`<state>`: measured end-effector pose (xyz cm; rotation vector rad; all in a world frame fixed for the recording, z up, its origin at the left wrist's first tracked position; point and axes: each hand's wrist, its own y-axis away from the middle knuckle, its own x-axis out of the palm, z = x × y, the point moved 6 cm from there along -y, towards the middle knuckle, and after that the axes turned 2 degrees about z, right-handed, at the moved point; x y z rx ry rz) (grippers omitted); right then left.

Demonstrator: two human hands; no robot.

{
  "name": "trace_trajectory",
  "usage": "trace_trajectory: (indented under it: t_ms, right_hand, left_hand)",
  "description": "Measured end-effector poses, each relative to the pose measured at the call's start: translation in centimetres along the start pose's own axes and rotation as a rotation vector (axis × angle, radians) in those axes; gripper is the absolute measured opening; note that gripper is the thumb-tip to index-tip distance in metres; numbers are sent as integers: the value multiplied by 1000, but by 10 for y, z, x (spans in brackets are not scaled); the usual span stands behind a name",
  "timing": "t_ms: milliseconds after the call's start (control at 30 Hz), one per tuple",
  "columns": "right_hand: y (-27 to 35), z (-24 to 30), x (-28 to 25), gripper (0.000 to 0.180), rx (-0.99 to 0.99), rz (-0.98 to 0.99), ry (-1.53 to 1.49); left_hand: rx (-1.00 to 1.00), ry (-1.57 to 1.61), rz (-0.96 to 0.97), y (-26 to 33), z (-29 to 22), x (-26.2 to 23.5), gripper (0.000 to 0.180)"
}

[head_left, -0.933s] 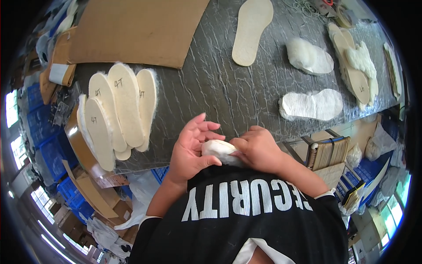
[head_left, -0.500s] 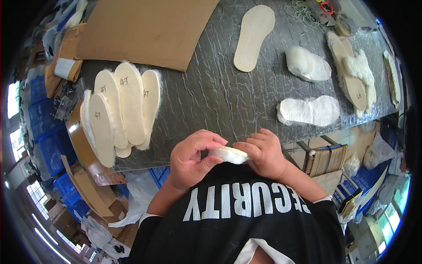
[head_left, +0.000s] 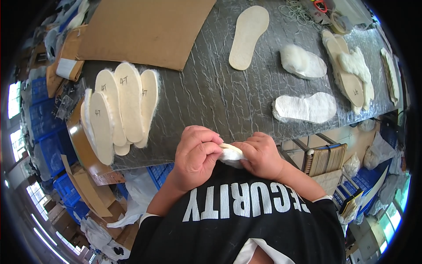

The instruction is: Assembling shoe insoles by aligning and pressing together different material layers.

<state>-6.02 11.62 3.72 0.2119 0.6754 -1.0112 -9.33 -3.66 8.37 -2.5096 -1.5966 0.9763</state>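
My left hand (head_left: pixel 196 154) and my right hand (head_left: pixel 260 155) are pressed together just below the table's near edge, both gripping one small fleecy white insole (head_left: pixel 231 154) between them. Only a strip of it shows between my fingers. To the left on the grey table (head_left: pixel 211 97) lies a fanned pile of several cream insoles (head_left: pixel 121 108) with fluffy edges. A single flat beige insole (head_left: pixel 249 36) lies farther up the table.
A large brown cardboard sheet (head_left: pixel 145 28) covers the table's far left. Two fleecy white insoles (head_left: pixel 305 108) (head_left: pixel 302 61) lie to the right, with more stacked insoles (head_left: pixel 351 72) beyond. Blue crates (head_left: pixel 41 132) and cardboard scraps (head_left: pixel 90 185) crowd the floor at left.
Both hands have kept the insole and turned it between the fingers; less of it shows now, and the hands sit slightly closer together.
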Motion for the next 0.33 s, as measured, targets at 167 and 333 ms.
trace_trajectory:
  t_ms: [167, 333]
  right_hand:
    - [-3, 1, 2, 33, 30, 131, -42]
    - [-6, 2, 1, 29, 117, 83, -193]
  left_hand:
    - [-326, 284, -49, 17, 14, 11, 13]
    - [-387, 340, 6, 17, 12, 17, 8]
